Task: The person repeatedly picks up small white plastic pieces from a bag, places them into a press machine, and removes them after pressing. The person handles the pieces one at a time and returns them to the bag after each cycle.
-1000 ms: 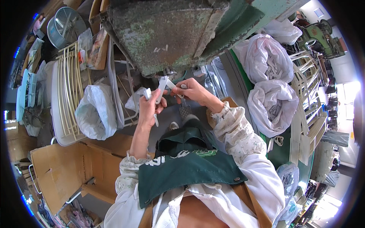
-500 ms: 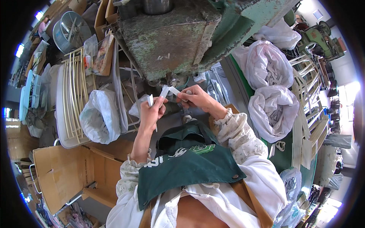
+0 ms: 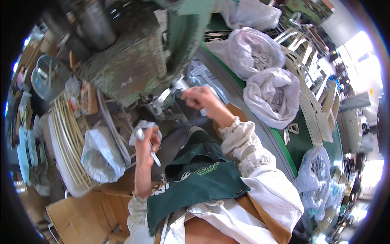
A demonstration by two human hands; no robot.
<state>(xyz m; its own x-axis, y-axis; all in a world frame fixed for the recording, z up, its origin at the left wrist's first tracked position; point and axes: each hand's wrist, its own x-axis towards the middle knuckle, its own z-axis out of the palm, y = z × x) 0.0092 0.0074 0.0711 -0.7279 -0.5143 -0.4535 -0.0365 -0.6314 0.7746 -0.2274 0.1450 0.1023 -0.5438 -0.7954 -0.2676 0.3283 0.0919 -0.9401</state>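
My left hand [image 3: 147,143] is closed around a narrow white strip [image 3: 155,157] that sticks out past the fingers, with another white end showing above the thumb. My right hand [image 3: 203,101] is curled and a little blurred, in front of the underside of a worn green machine [image 3: 126,69]. What its fingers hold, if anything, cannot be made out. Just beyond those fingertips shows a pale piece [image 3: 181,83]. A curved white piece [image 3: 164,96] sits by the machine's lower metal parts [image 3: 153,109].
Two white sacks of small pale pieces, the nearer sack [image 3: 273,97] and farther sack [image 3: 256,53], stand on a green-edged bench at right. Long pale strips [image 3: 313,110] lie beside them. At left are a white bag [image 3: 103,156], curved rods [image 3: 67,138] and an open cardboard box [image 3: 81,215].
The view has swung to the right. My hands have moved apart: the left drew back toward me with its strip, while the right stays by the machine. The strips no longer meet between them.
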